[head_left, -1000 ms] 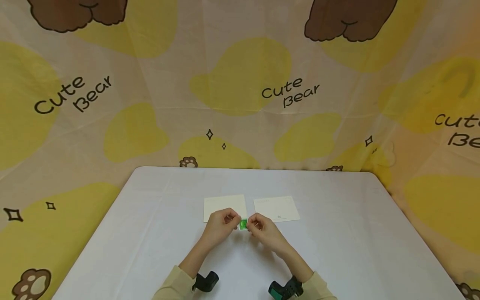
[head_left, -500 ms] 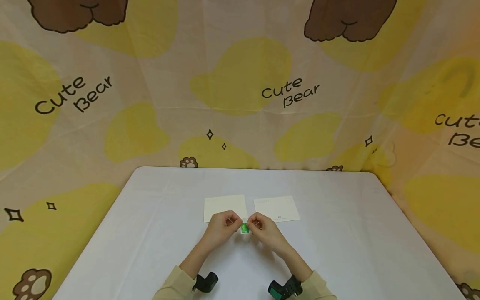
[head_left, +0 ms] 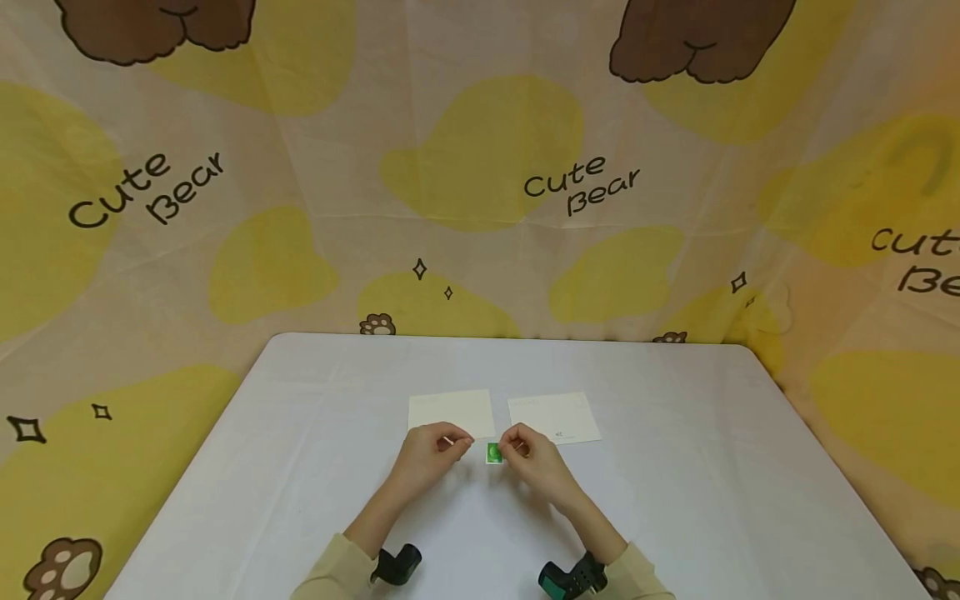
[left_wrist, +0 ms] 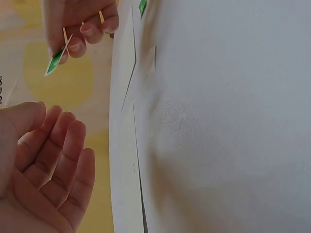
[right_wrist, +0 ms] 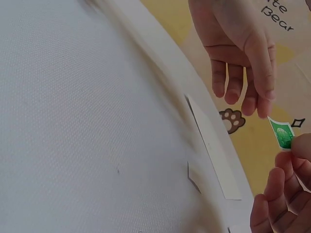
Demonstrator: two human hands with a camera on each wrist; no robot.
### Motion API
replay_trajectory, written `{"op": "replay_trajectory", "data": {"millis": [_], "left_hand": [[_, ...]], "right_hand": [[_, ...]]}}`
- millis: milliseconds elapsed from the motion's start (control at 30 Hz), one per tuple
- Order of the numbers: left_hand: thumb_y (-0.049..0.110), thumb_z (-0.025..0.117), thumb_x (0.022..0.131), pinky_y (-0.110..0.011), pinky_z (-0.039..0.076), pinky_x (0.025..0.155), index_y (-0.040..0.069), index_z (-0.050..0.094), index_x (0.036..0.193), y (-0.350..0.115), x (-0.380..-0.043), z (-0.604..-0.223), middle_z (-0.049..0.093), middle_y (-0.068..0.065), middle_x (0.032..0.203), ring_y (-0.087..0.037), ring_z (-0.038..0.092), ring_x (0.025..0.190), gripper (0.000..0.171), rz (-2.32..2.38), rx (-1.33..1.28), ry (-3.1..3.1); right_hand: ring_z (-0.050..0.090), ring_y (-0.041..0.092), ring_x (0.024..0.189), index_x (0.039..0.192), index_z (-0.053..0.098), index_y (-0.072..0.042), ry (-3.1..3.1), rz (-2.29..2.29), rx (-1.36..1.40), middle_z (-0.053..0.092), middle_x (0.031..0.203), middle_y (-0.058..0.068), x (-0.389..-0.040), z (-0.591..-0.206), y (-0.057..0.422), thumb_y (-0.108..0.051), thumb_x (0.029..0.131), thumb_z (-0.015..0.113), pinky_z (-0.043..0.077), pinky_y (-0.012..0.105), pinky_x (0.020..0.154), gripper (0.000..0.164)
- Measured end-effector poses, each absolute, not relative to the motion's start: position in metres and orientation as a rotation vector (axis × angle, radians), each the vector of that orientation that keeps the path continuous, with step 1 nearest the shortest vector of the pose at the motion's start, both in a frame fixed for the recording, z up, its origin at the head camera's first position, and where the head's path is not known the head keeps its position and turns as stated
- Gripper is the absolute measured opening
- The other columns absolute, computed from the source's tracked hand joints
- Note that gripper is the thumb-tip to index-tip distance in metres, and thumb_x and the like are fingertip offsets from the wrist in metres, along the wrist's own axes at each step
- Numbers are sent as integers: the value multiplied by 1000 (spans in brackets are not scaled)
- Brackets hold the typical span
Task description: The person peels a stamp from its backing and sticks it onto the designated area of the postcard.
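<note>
My right hand (head_left: 534,460) pinches a small green stamp-like sticker (head_left: 493,453) with a white border between thumb and index finger. The sticker hangs above the table, slightly bent in the right wrist view. Just to its left is my left hand (head_left: 431,454), thumb and index tips close together, the other fingers loosely curved. In the left wrist view, nothing shows between the left fingers (left_wrist: 73,150), and the sticker (left_wrist: 55,63) is apart from them. Behind the hands lie two cream cards, a left card (head_left: 450,407) and a right card (head_left: 553,417) with a small dark mark.
The white table (head_left: 675,467) has a rounded far edge against a yellow bear-print cloth (head_left: 480,167). A small pale piece (left_wrist: 152,60) lies on the table near the cards. Black cameras sit on the left wrist (head_left: 397,565) and right wrist (head_left: 573,577).
My left hand has drawn away to the left from the sticker, opening a gap. The sticker has shifted slightly right with my right hand, which keeps its pinch.
</note>
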State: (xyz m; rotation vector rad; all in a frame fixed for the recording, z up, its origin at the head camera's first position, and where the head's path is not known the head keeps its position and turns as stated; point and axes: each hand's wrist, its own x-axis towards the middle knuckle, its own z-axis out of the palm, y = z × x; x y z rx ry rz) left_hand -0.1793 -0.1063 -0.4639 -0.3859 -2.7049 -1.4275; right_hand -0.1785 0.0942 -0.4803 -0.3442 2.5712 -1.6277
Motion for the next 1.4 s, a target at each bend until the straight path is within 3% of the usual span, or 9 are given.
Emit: {"op": "replay_trajectory", "data": {"millis": [233,433,733,1000,1400], "left_hand": [[12,69,81,-20,49,58,13,70,89,-121,-184,-468,69,3,84,-9,61,70,8,-1359,-313,-2708],[15,70,80,-36,53,73,10,68,102,-135,-187,-466,69,-6,100,-21,65,87,22,-1237,-258,-2745],[28,70,81,-47,43,95,9,55,127,-155,-202,-468,54,-10,131,-31,50,120,52,-740,-257,-2970],[35,69,81,-50,36,101,3,46,134,-168,-214,-475,42,-9,142,-33,39,129,66,-450,-430,-2989],[44,65,82,-51,34,103,3,42,137,-173,-222,-483,38,-11,144,-35,35,131,73,-308,-504,-3049]], "right_hand": [[50,9,65,89,59,-12,2569,-1617,-339,56,78,-2,-177,-481,97,-16,88,60,41,18,54,5],[50,9,66,90,59,-11,2549,-1628,-349,56,79,-2,-176,-483,98,-17,89,59,41,18,54,6],[50,10,66,90,59,-11,2558,-1609,-357,56,78,-2,-176,-484,99,-17,89,58,42,18,54,6],[49,8,65,89,59,-11,2558,-1610,-356,55,77,-2,-176,-483,99,-16,89,58,41,18,54,5],[48,6,63,89,59,-10,2557,-1614,-355,55,76,-2,-174,-484,97,-16,88,59,40,17,53,6]]}}
